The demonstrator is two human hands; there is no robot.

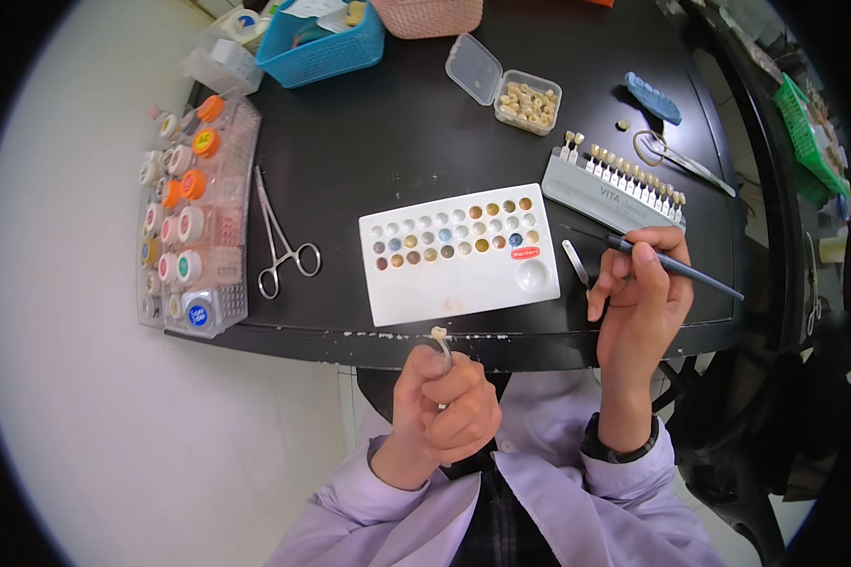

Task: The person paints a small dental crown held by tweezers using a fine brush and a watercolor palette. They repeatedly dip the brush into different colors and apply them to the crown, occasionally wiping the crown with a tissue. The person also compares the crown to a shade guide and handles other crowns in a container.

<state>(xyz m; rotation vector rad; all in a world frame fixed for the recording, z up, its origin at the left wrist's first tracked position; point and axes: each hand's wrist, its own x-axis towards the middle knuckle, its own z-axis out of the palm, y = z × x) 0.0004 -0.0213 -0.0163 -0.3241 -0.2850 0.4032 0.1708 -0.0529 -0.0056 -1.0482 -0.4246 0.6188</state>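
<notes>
Here's the crown (439,333) — a tiny pale tooth perched at the tip of a curved metal holder (446,356), seen against the near edge of the worktop (350,142), just below the palette (425,298). The left hand (452,399) has its grip curled firmly round that holder, thumb and forefinger pinching near the top, no finger on the tooth itself. Good hold, I'd say: the crown looks feather-light, hard and stiff, probably smooth enough to slip, and likely to chip if dropped or squeezed at the rim. The holder is the safer place to grasp; how the metal seats in the tooth is too small to make out. Across the way, the right hand (645,293) has its grip pinched on the brush (692,272), pen-style, the thin tip pointing left toward the palette's right side. That looks light as well, stiff in the handle and presumably soft at the tip — best taken on the thick dark part, clear of the fine end.
</notes>
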